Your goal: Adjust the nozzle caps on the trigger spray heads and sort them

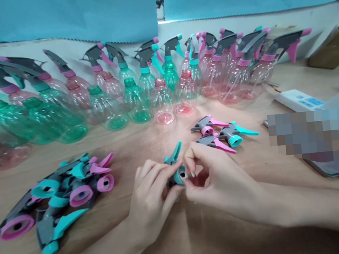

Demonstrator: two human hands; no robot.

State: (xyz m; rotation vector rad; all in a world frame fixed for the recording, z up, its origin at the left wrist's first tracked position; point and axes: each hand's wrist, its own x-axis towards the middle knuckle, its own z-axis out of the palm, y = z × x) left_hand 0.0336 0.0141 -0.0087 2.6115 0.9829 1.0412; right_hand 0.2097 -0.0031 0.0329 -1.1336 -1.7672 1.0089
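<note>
A grey spray head with a teal trigger and teal cap [175, 168] sits between both my hands over the wooden table [174, 238]. My left hand [152, 196] grips it from the left, fingers curled round its body. My right hand [213, 174] pinches at the teal cap's opening with thumb and fingertips. A pile of several grey spray heads with pink and teal caps [59, 193] lies to the left of my hands. Three more spray heads [221, 134] lie just behind my right hand.
Several clear green and pink bottles [137, 102] stand in rows at the back, some open-necked, others with spray heads fitted [234, 57]. A white device [299, 100] and a cardboard box [332, 47] are at the right. A blue sheet [63, 17] hangs behind.
</note>
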